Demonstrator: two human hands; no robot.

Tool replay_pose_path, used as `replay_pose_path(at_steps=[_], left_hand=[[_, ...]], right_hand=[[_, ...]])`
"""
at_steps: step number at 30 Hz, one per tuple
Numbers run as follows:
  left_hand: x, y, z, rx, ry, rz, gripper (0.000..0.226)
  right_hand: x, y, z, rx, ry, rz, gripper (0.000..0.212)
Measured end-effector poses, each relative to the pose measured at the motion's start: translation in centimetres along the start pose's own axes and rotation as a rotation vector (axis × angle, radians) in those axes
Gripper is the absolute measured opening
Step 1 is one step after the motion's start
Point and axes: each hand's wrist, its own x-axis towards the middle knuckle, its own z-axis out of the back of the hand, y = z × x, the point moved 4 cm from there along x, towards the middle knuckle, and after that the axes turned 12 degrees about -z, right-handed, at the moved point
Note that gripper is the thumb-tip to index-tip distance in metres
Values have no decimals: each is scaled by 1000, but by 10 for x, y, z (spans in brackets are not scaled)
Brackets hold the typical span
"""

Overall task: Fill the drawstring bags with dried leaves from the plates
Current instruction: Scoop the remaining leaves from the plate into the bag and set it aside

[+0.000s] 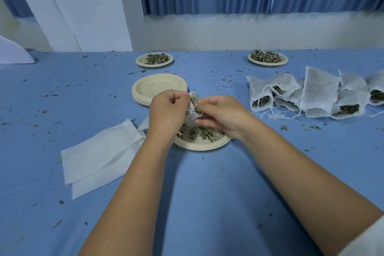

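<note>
Most of the drawstring bag [192, 113] is hidden between the two hands, with only its white rim and a strip of its side showing, and its lower end is lost behind the fingers. The left hand [166, 110] has its fingers curled and pinches the left edge of the mouth. The right hand [220, 114] has its thumb and fingertips closed on the opposite edge, though how much cloth they hold is hard to make out. The bag hangs roughly upright with its long axis vertical and its mouth facing up and slightly away, and dried leaves [195, 101] crowd the opening. Directly under the grip lies a plate [201, 146] with a loose heap of leaves; its far rim is covered by the hands and wrists. Just beyond the grip on the left sits a stack of empty plates [160, 87]. On the near left, apart from the plate, empty flat bags [99, 156] lie overlapping. Well off to the right, filled bags [311, 95] lie in a row that runs past the picture's edge. Open blue table [207, 193], scattered with crumbs, stretches on the near side between the forearms.
</note>
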Motion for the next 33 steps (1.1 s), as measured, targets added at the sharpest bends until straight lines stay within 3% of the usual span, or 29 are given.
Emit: replay_pose_path(at_steps=[1,6,9,16,22,25,27,29,31,33], left_hand=[[0,-1,0,16,0,-24,23],[-2,-4,-6,45,99,-52,17],[-2,-3,-6,66,79,-58,16],[-1,-3,2,21,-2,-54,17],[-4,-6,-6,3,90,-41,15],[-3,-5,0,38,41,-62,16],[1,-4,10,67,-59,-72,18],[6,-1,20,74,-150,-59,20],[7,1,23,67,-182,-57,21],[7,1,22,70,-167,-50,21]], right_hand=[[-1,0,-1,-9,-33,19,1],[-2,0,-4,-134,-231,148,22],[-1,0,-3,-191,-296,166,18],[-3,9,7,-9,86,-21,8],[1,3,0,-209,-129,91,13],[1,5,-2,-226,-111,87,6],[-3,11,3,-250,-55,64,17],[-7,18,11,-431,-82,68,20],[-11,20,17,-780,-140,127,23],[-13,14,15,-1030,-88,110,48]])
